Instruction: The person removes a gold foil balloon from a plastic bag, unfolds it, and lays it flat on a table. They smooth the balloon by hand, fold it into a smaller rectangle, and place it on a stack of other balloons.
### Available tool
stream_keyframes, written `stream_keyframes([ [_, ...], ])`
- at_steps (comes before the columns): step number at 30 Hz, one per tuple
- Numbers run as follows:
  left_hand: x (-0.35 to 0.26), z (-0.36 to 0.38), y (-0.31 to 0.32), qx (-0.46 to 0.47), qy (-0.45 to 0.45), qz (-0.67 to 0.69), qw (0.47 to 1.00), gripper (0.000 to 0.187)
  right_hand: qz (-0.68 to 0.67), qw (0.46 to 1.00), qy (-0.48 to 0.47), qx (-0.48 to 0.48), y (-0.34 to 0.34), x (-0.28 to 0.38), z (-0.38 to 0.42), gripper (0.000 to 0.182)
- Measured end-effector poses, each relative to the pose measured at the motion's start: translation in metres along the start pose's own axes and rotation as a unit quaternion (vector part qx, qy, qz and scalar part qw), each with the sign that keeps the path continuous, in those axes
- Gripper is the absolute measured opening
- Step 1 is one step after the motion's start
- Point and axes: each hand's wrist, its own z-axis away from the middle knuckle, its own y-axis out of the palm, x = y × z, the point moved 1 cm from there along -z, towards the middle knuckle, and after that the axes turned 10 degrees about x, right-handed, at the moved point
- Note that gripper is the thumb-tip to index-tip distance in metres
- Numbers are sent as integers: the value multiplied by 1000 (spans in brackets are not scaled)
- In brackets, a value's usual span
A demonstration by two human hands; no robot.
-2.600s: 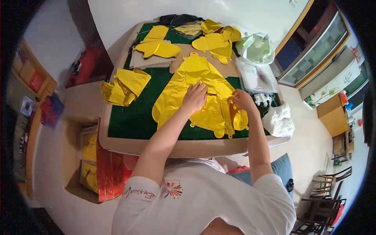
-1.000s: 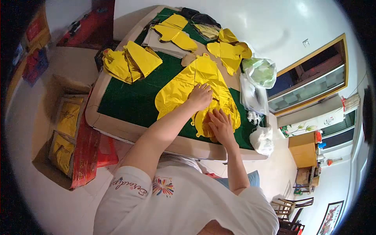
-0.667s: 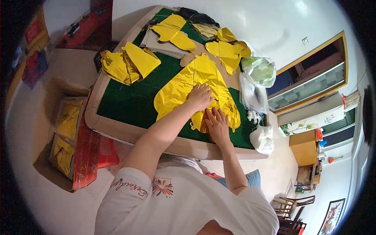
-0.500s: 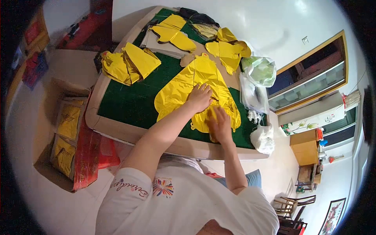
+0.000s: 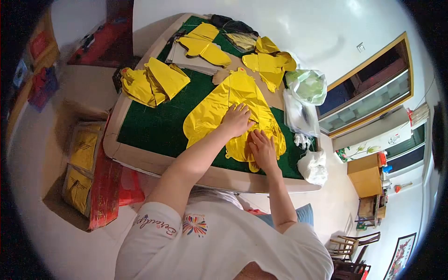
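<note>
A large yellow foil sheet (image 5: 205,114) with creases and small tabs lies on the green table top (image 5: 144,126). My left hand (image 5: 237,120) lies on its middle, palm down with fingers spread. Just to the right and nearer to me, my right hand (image 5: 263,150) rests on the lower part of the foil, its fingers stretched out. Neither hand grips anything. A small yellow tab shows beside my right hand at the foil's near edge.
More folded yellow foil (image 5: 166,80) lies at the left, with another piece (image 5: 203,46) behind. Yellow foil (image 5: 268,63) and plastic bags (image 5: 305,87) are at the back right. An open cardboard box (image 5: 58,184) holding yellow packets stands left of the table.
My right hand, blurred before, now lies flat on the foil. My left hand has shifted very slightly. The near tab of the foil shows more clearly.
</note>
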Motion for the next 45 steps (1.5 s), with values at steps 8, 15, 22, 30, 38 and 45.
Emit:
stream_keyframes([
  [8, -2, 3, -2, 11, -3, -30, 999, 53, -45, 997, -15, -67, -4, -3, -2, 36],
  [15, -5, 6, -8, 13, -1, -44, 999, 52, -208, 962, 174, 5, -26, -49, 2, 32],
  [22, -2, 2, -1, -3, 4, -40, 999, 52, -374, 907, 187, 46, -26, -72, 4, 32],
  [30, -3, 3, -2, 16, 0, -24, 1000, 53, -581, 811, 58, -25, -21, -92, 32, 32],
  [38, 3, 0, 9, -28, 19, -46, 998, 50, -205, 975, -23, -87, -6, -11, 39, 55],
  [45, -2, 5, 1, -29, 9, -27, 999, 51, -353, 924, 129, -66, -11, -26, 54, 28],
])
